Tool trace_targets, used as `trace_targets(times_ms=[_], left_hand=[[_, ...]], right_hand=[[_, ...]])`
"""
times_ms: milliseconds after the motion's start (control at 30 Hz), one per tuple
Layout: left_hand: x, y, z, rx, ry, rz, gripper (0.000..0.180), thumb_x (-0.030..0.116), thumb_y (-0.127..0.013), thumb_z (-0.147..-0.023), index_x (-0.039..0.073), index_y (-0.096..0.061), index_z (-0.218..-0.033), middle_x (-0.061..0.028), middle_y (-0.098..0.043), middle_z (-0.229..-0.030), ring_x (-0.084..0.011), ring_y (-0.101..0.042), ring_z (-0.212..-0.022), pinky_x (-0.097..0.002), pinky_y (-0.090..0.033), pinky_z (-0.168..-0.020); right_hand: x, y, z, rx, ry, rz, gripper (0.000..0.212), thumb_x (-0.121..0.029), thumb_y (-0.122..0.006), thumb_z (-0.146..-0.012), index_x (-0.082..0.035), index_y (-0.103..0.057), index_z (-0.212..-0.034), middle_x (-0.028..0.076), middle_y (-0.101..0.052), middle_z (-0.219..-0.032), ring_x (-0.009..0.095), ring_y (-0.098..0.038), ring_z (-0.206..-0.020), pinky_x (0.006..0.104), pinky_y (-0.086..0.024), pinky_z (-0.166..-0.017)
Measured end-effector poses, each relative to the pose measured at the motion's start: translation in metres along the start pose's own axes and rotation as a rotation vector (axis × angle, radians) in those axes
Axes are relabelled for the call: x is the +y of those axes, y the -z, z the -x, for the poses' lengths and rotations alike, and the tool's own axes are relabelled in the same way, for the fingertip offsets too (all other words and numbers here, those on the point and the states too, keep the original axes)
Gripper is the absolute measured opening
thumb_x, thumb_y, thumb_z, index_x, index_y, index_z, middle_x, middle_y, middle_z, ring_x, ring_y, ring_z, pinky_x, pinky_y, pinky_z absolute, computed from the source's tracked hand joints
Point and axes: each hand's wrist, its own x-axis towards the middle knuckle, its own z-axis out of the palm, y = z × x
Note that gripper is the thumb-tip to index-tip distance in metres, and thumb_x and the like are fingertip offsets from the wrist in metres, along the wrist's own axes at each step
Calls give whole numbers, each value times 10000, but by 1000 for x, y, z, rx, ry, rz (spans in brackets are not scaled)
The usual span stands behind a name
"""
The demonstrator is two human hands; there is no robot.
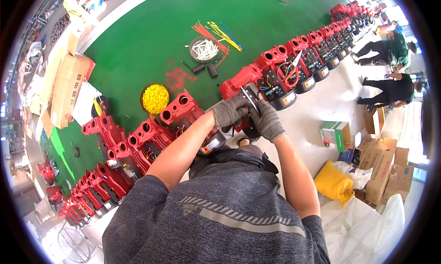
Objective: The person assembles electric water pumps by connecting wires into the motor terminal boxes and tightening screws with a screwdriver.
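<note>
Both my hands wear grey gloves and work close together over a red pump (242, 78) with a dark electrical box at its near end. My left hand (229, 111) is closed at the left side of the box, its fingers curled inward. My right hand (268, 120) is closed at the box's right side. Between them a thin silver strip (249, 100) slants down toward the right fingers; its kind is not clear. What the fingertips grip is hidden. Just right, red-handled scissors (290, 74) lie on the neighbouring pump, whose open box (274, 90) shows wires.
Red pumps (298, 44) line the green table's edge (138, 43) both ways. On it are a bowl of yellow caps (155, 98), a bowl of white pieces (204, 50), cable ties (225, 36) and black cylinders (212, 71). Cartons (379, 165) stand right; two people (390, 89) stand far right.
</note>
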Motion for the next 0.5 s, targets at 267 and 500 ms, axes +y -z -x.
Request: trace_targets(times_ms=[267,500], left_hand=[[-14,-9,-4,22,-39,142,212,116,-563,-1011,57,-600,-1211,-46,-669,-761,-128,-664,-631,-306,-556,-577],[-8,-11,-2,63,-70,73,205,104,-582,-997,41,-614,-1189,-44,-660,-743,-122,-643,-602,-301,-533,-548]], right_hand=[[5,-4,-1,58,33,-80,219,-159,-605,-975,30,-606,-1085,262,-645,-907,443,-626,-859,467,-497,-772],[6,-4,-5,-8,-34,-52,201,-147,-608,-981,32,-601,-1073,208,-634,-884,322,-610,-786,417,-498,-741]])
